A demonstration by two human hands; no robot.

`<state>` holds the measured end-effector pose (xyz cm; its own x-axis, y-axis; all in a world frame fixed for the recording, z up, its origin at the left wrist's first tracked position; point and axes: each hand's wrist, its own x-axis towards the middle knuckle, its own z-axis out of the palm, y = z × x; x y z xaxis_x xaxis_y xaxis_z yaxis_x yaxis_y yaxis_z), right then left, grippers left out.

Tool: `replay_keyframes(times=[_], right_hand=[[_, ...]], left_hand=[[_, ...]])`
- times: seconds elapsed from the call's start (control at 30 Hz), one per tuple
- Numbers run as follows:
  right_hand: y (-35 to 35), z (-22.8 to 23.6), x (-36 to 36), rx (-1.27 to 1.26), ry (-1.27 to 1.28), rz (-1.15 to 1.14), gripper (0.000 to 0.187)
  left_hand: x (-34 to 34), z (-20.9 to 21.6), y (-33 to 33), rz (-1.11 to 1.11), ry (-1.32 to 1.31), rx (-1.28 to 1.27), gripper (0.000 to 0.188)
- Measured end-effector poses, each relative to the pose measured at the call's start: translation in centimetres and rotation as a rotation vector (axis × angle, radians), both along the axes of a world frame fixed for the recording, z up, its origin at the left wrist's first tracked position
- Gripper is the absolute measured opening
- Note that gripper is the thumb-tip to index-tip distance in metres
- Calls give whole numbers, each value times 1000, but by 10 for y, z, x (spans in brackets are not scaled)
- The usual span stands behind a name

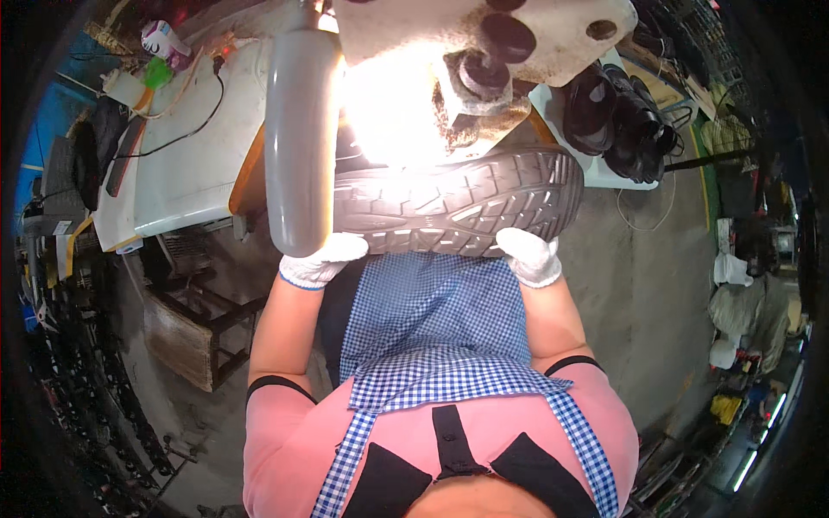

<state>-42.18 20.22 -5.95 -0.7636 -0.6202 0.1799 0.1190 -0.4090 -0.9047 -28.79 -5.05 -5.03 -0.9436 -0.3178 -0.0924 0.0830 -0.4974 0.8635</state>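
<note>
A dark shoe lies sideways under the machine head, its treaded sole turned up toward me. My left hand, in a white knitted glove, grips the near edge of the shoe at its left end; a grey rounded cylinder hides part of that hand. At the right, my gloved right hand holds the other end, thumb against the sole's edge. The remaining fingers of both hands are hidden beneath the shoe. Bright light glares off the worn white machine just beyond the sole.
Several black shoes sit on a white surface at the right. On the left stands a white worktable with a cable and a small bottle. A wooden stool is on the floor at left. Cluttered shelves line the right side.
</note>
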Motion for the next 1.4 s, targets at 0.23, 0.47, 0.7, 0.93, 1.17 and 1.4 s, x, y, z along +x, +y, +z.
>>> replay_keyframes(times=[0.23, 0.47, 0.7, 0.93, 1.17, 1.4], right_hand=[[-42, 3, 24, 56, 197, 80, 46], [-85, -2, 34, 97, 456, 56, 55], [-103, 5, 29, 151, 536, 301, 66], [-95, 24, 12, 376, 97, 644, 60], [-85, 41, -23, 562, 278, 849, 63], [-89, 65, -48, 871, 507, 992, 61]], left_hand=[[19, 0, -32, -39, 61, 387, 85], [37, -41, -74, -20, 217, 340, 87], [66, -71, -77, 9, 319, 477, 84], [84, -91, -38, 149, 368, 428, 92], [79, -63, -38, 207, 262, 333, 91], [13, 29, 29, 105, 57, -141, 41]])
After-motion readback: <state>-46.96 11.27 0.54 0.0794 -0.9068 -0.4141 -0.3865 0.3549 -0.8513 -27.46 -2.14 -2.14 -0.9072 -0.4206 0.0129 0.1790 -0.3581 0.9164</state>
